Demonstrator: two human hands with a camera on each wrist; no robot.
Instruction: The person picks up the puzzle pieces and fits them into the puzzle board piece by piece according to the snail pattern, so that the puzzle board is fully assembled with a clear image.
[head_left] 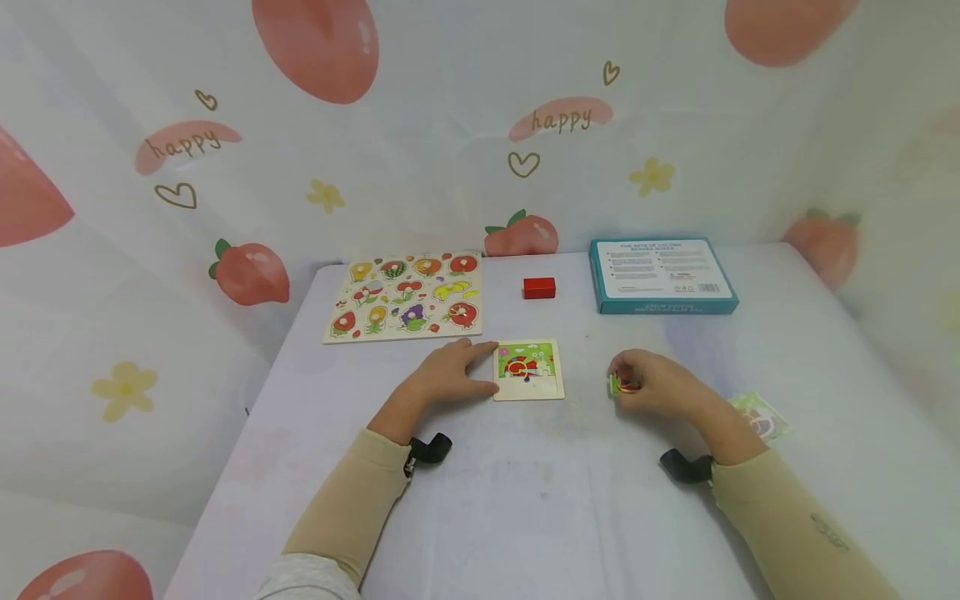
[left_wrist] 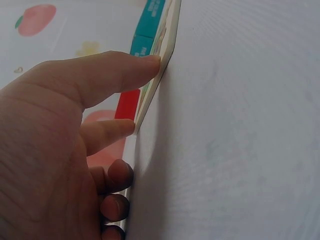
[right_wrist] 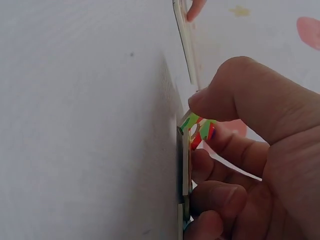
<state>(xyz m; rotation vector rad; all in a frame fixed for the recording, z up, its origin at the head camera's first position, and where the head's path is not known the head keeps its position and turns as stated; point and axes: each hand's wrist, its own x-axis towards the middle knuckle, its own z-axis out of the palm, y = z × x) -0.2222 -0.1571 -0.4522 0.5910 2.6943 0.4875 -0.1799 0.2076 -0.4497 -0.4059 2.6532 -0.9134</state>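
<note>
In the head view, a small square wooden puzzle board [head_left: 528,390] lies mid-table. Its upper part carries a red and green picture; the strip along the bottom is bare wood. My left hand [head_left: 447,372] touches its left edge with the thumb and index finger spread apart, and in the left wrist view the other fingers are curled below. To the right of the board, my right hand [head_left: 660,385] pinches a green and red puzzle piece [right_wrist: 204,129] between thumb and index finger. More thin pieces [right_wrist: 186,165] lie under those fingers, partly hidden.
A fruit peg puzzle [head_left: 405,332] stands at the back left. A red block [head_left: 539,288] and a teal-edged box [head_left: 666,275] are behind the board. Partly under the right forearm lies a pale picture card [head_left: 761,415].
</note>
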